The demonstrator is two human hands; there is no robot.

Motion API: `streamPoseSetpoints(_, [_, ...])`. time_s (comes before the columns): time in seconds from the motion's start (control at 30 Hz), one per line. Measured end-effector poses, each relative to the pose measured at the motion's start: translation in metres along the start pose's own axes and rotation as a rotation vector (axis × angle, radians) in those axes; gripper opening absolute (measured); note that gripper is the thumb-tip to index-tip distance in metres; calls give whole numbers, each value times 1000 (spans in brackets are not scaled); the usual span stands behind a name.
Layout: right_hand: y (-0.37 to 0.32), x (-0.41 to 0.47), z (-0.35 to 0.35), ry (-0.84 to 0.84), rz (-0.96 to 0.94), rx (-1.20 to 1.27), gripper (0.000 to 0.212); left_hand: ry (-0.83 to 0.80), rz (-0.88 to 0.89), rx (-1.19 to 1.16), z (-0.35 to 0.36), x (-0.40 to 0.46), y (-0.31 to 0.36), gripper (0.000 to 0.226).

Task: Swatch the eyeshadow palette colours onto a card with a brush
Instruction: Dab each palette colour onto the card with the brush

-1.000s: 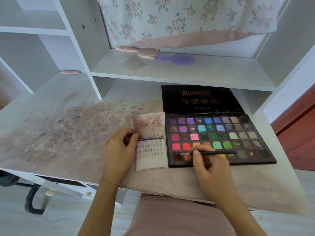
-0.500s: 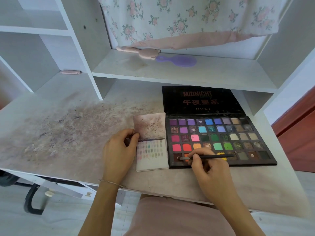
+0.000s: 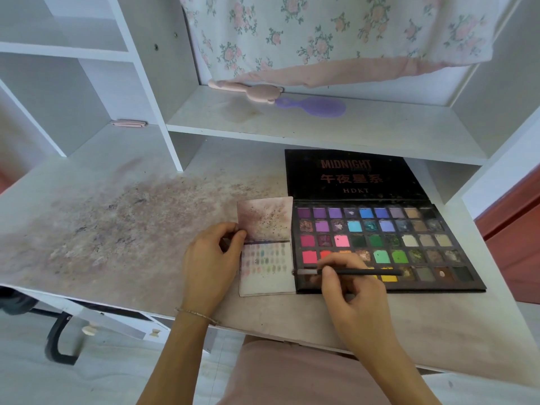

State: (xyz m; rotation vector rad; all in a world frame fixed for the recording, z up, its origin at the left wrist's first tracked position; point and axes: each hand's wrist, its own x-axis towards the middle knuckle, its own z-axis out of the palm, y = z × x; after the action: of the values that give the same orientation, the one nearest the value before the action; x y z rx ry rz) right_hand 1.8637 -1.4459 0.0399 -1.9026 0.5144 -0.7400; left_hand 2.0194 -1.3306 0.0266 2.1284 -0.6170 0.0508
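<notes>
An open black eyeshadow palette (image 3: 415, 244) with several coloured pans lies on the desk, its lid flat behind it. Left of it lies a small folded card (image 3: 267, 276) with rows of faint colour swatches on its lower half. My left hand (image 3: 209, 263) presses the card's left edge at the fold. My right hand (image 3: 350, 290) grips a thin black brush (image 3: 362, 271) lying level, its tip at the palette's bottom-left corner, right beside the card's right edge.
The desk top (image 3: 117, 229) is stained with powder. A shelf (image 3: 321, 127) just above the palette lid carries a purple hairbrush (image 3: 315, 106) and a pink brush (image 3: 251, 90). A floral cloth (image 3: 336, 36) hangs behind. A pink cushion (image 3: 292, 375) sits below the desk edge.
My right hand has slid the brush tip leftward along the palette's bottom row toward the card. The left hand and the card have stayed put.
</notes>
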Motion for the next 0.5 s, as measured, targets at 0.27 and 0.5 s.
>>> streamPoseSetpoints(0.27, [-10, 8, 36, -177, -40, 17, 13, -33, -12, -15, -1, 4, -1, 10])
streamPoseSetpoints(0.5, [-10, 10, 40, -241, -49, -21, 20, -6, 22, 31, 1, 4, -3, 10])
